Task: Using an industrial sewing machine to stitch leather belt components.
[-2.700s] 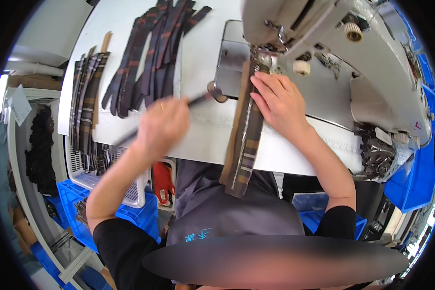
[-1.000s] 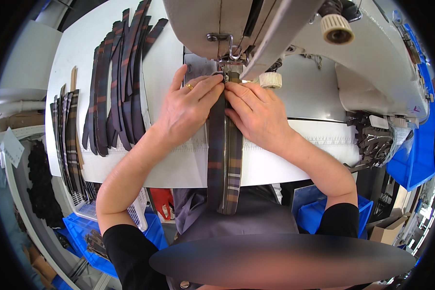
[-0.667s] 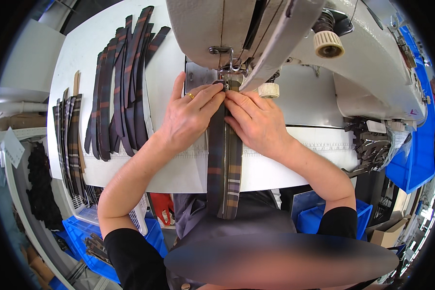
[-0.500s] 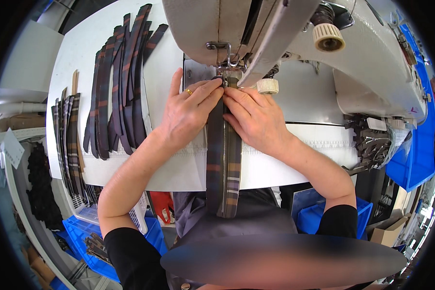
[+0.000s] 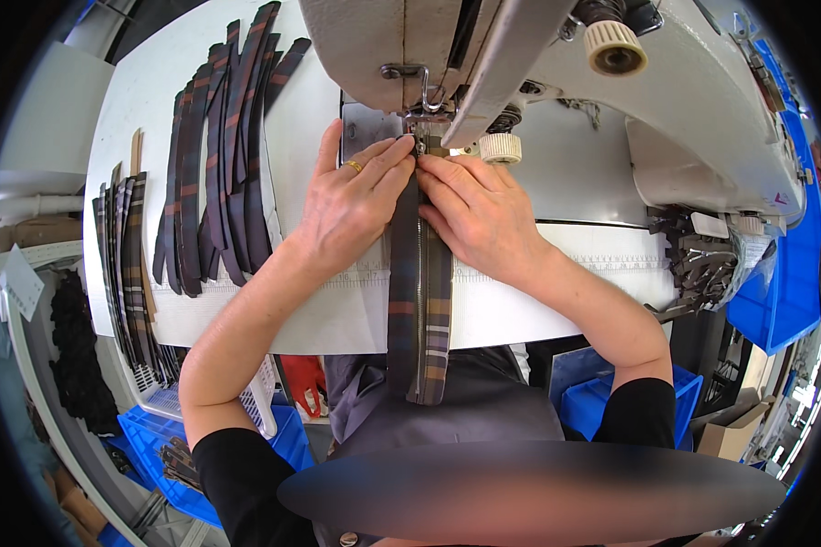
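Observation:
A long dark strip with an orange-and-tan plaid edge and a metal zipper (image 5: 420,292) runs from under the sewing machine's presser foot (image 5: 426,117) over the table edge toward my lap. My left hand (image 5: 351,196) lies along the strip's left side, fingertips pressed on it close to the foot; one finger sticks out to the left. My right hand (image 5: 485,214) holds the strip from the right, fingers bunched by the zipper just in front of the foot. The fingertips of both hands nearly meet. The needle cannot be made out.
The sewing machine (image 5: 693,118) fills the upper right. Dark plaid strips (image 5: 233,137) lie in a pile on the white table (image 5: 337,310), with more strips (image 5: 128,264) at its left edge. Zipper parts (image 5: 698,260) lie at right. Blue bins (image 5: 178,465) stand below.
Hands, strip and machine all sit slightly higher and to the left in the picture, as the view has shifted. Both hands keep their hold on the strip.

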Available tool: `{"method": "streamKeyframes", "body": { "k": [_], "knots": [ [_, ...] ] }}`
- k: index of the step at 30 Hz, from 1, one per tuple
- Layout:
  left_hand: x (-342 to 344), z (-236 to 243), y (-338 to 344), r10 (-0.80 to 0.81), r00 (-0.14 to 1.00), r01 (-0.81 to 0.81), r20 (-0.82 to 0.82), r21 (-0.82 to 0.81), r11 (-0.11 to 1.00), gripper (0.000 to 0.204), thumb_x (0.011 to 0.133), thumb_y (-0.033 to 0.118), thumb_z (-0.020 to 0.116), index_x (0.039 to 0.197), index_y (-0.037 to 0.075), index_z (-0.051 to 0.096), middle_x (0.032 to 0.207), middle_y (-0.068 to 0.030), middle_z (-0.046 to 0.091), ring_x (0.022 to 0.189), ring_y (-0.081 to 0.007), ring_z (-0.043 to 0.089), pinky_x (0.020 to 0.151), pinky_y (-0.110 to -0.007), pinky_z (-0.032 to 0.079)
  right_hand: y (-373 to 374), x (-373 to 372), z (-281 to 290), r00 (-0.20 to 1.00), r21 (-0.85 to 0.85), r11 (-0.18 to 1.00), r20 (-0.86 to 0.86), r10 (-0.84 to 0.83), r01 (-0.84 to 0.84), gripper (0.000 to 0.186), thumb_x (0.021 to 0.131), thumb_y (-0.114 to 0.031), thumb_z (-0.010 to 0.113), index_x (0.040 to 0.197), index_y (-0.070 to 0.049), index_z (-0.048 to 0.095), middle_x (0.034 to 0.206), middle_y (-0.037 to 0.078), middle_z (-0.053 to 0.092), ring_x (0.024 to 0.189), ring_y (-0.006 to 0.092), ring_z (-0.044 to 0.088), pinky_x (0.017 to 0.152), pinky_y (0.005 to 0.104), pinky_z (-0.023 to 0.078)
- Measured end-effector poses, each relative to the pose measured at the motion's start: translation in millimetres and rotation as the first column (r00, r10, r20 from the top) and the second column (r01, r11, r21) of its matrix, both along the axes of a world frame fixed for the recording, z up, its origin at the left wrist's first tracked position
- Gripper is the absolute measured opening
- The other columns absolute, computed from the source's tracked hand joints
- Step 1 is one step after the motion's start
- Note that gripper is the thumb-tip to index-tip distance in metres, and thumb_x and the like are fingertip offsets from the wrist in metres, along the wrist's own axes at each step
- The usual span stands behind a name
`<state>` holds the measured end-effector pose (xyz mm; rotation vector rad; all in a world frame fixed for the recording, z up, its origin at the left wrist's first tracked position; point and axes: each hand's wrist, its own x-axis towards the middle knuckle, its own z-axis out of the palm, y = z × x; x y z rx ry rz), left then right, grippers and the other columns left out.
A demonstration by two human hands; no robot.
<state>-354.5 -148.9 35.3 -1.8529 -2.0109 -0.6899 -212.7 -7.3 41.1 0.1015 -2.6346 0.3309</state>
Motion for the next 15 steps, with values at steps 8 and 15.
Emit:
{"method": "streamKeyframes", "body": {
  "k": [8, 15],
  "knots": [
    [13, 6, -5, 0.057, 0.996, -0.066, -0.075, -0.117, 0.991, 0.038, 0.084, 0.013, 0.06, 0.121, 0.005, 0.058, 0.126, -0.0108, 0.059, 0.116, -0.0229, 0.056, 0.107, -0.064, 0.023, 24, 0, -1, 0.997, -0.268, 0.963, -0.073, -0.026, 0.006, 0.026, 0.08, -0.013, 0.07, 0.102, -0.002, 0.064, 0.101, 0.01, 0.062, 0.091, 0.027, 0.057, 0.079, 0.0358, 0.048],
    [20, 11, -8, 0.115, 0.993, -0.12, -0.035, -0.233, 0.965, 0.042, 0.086, 0.014, 0.059, 0.127, 0.006, 0.056, 0.134, -0.0112, 0.053, 0.122, -0.0242, 0.05, 0.105, -0.069, 0.02, 17, -4, 0, 1.0, -0.026, 0.999, 0.01, -0.03, 0.03, 0.055, 0.081, -0.04, 0.071, 0.118, 0.0, 0.06, 0.109, 0.011, 0.063, 0.114, 0.0302, 0.05, 0.095, 0.0424, 0.042]
  ]
}}
